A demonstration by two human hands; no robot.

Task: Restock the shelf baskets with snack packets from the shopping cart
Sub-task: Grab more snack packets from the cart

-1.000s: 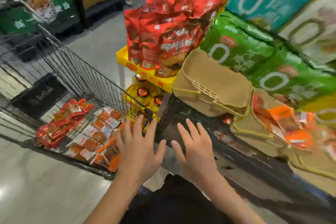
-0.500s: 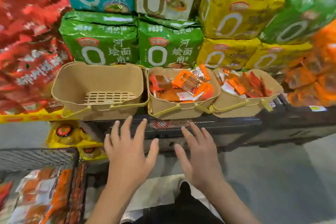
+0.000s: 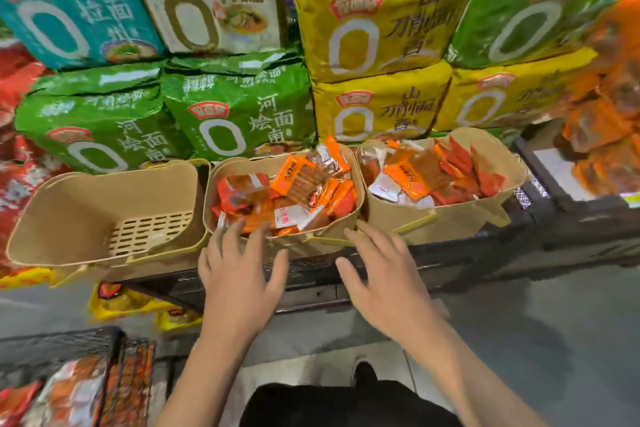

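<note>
Above your left hand (image 3: 239, 274), the green noodle bag (image 3: 239, 111) is showing "河南烩面" beside a large white "0". Further up, the white bag (image 3: 211, 0) is reading "牛肉面", and up to the left the teal bag (image 3: 69, 7) is showing "兰州拉面", partly blurred. Above your right hand (image 3: 388, 284), the yellow bags (image 3: 381, 10) are carrying "山西刀削面" with the same "0". Print on the snack packets (image 3: 287, 191) is staying too small to read.

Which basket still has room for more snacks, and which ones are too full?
The left basket has room: only its slotted floor shows, between the red bags and the middle basket. The middle basket and the right basket are crowded with orange packets. Both the left hand and the right hand hover open at the middle basket's front rim.
</note>
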